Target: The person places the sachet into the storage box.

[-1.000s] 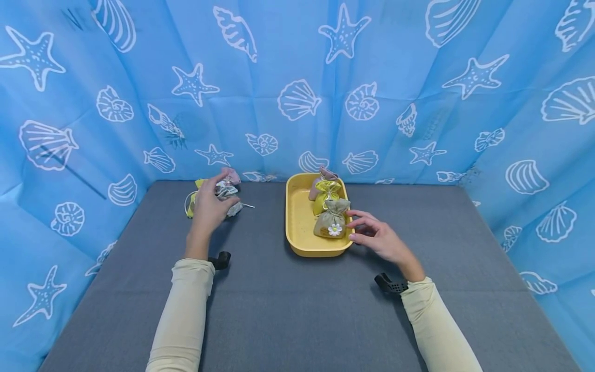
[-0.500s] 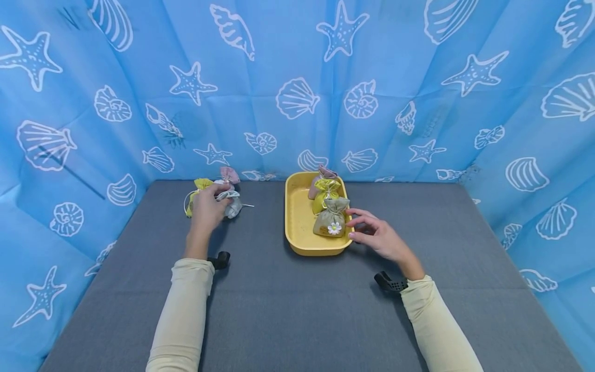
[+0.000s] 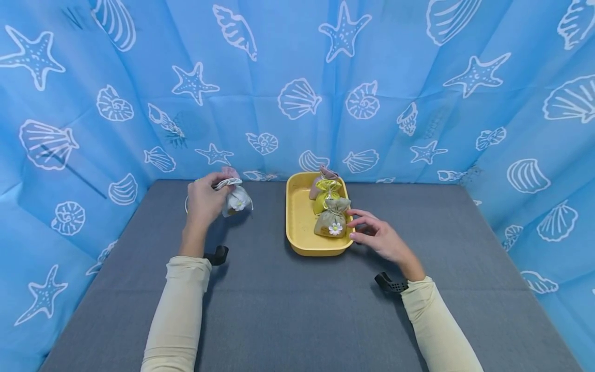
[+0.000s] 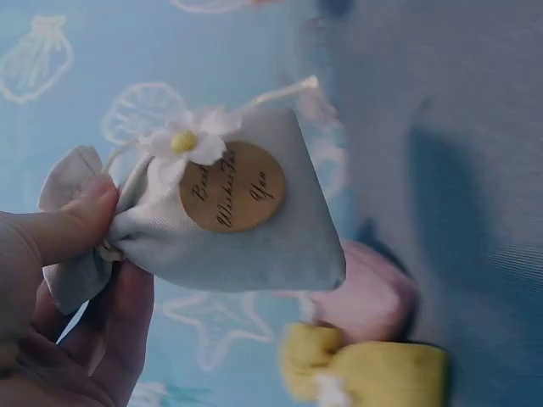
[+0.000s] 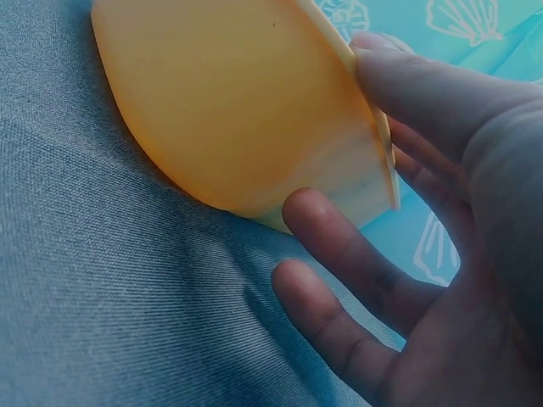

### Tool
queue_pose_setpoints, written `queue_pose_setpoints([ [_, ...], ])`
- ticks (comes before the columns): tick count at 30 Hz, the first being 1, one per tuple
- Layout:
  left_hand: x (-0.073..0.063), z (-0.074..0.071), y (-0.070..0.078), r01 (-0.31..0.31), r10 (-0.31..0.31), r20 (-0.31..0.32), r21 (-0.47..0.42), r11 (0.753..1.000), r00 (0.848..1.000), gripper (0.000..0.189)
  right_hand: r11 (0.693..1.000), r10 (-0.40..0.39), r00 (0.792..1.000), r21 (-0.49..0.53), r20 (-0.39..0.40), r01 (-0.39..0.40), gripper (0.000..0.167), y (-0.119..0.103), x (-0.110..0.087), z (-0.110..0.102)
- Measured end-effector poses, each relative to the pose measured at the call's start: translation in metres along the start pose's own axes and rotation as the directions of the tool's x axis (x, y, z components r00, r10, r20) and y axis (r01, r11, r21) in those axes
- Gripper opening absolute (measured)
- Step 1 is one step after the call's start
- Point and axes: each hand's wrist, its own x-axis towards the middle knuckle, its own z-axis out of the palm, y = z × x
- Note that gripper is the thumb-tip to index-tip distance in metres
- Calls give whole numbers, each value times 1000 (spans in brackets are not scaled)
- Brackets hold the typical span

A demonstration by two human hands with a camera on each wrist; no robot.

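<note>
My left hand [image 3: 205,202] pinches the gathered neck of a light grey drawstring pouch [image 3: 237,201] and holds it off the table. In the left wrist view that pouch [image 4: 229,212] bears a white flower and a round brown label [image 4: 233,188]. Behind it lie a pink pouch [image 4: 365,292] and a yellow pouch [image 4: 399,373]. At the right rim of a yellow tray [image 3: 297,243] my right hand [image 3: 378,238] stays with fingers spread and loosely bent. Its thumb appears to touch the rim in the right wrist view. Whether the other fingertips touch the tray is unclear.
Inside the tray, along its right side, stand an olive-green pouch [image 3: 331,219] with a white flower, a yellow pouch [image 3: 327,192] and a mauve pouch [image 3: 315,189]. A blue shell-print curtain [image 3: 297,134] borders the grey table [image 3: 297,310].
My left hand has closed its fingers on the grey pouch's neck and lifted it slightly, turning its flowered side into view. My right hand and the tray have stayed in place.
</note>
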Motion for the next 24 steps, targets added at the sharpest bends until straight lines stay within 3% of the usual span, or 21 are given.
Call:
queue_pose_setpoints([
  [6,0,-11,30,-112,112,-12,-23,993,994,22,1000,7,1000,2,2,-7,27,-1,1,0],
  [12,6,-11,62,-142,143,11,-72,987,990,22,1000,-8,1000,4,-6,8,26,0,1,0],
  [17,14,0,83,-165,171,42,-113,980,984,20,1000,-15,1000,10,-8,15,25,1,0,0],
  [24,27,29,101,-162,178,116,-134,978,977,19,1000,-10,1000,11,-5,10,26,0,-1,0],
])
